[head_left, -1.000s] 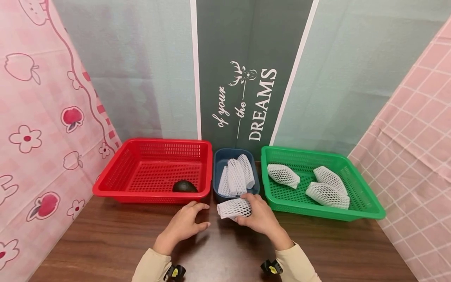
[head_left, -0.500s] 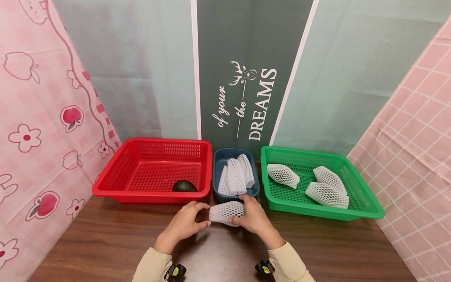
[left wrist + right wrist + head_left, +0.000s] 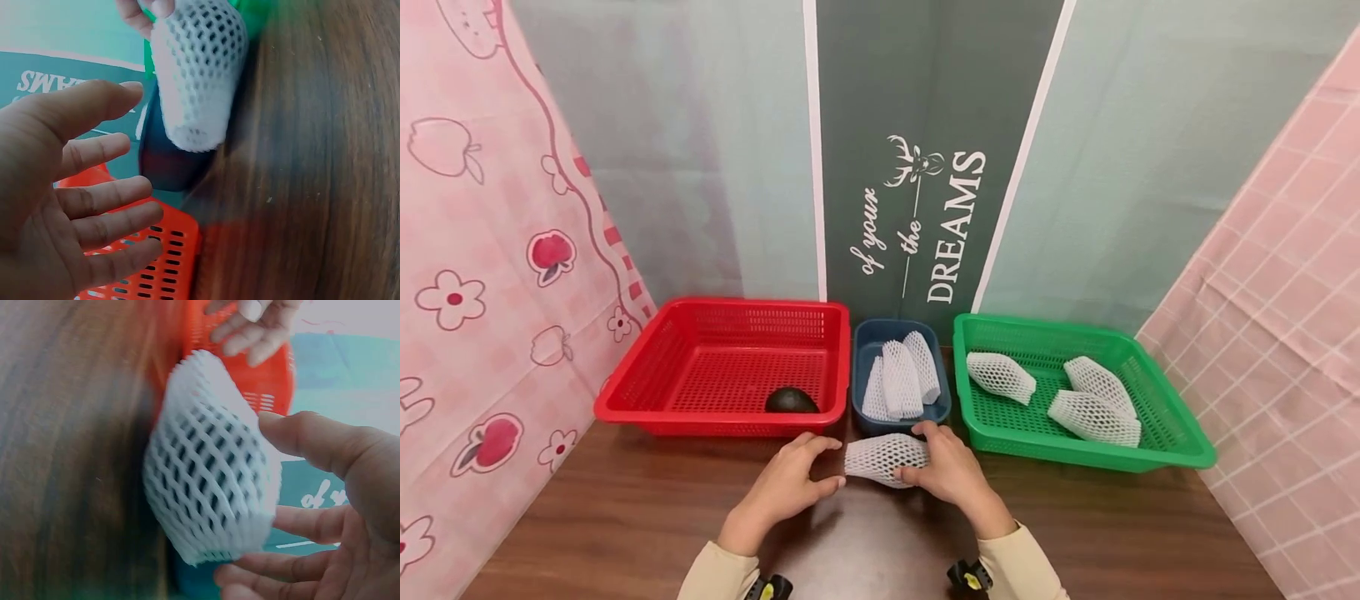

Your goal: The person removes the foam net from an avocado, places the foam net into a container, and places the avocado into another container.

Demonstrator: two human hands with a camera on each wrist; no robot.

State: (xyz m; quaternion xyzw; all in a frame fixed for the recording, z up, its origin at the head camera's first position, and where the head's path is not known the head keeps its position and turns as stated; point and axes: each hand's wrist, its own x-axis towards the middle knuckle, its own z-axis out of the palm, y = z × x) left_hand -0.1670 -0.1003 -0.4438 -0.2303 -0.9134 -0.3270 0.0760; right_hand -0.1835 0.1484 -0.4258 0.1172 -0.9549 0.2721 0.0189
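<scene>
A dark fruit, most likely an avocado, shows through the mesh of a white foam fruit net [image 3: 880, 458] in front of the small blue basket. My right hand [image 3: 951, 467] grips the net's right end, thumb on the near side and fingers on the far side, as the right wrist view [image 3: 206, 469] also shows. At the other end, my left hand [image 3: 786, 483] faces the net's narrow mouth with thumb and fingers spread. The left wrist view has a gap between those fingers [image 3: 112, 194] and the foam net.
A red basket [image 3: 722, 417] at left holds one uncovered avocado [image 3: 792, 401]. Several flattened foam nets [image 3: 901, 379] lie in the blue basket [image 3: 861, 333]. The green basket [image 3: 1082, 454] at right contains 3 netted fruits [image 3: 1000, 375]. Fabric hangs behind the wooden table [image 3: 625, 517].
My right hand has brought the netted fruit down and left from the blue basket's front edge, then levelled it before my left hand. The left hand has barely moved.
</scene>
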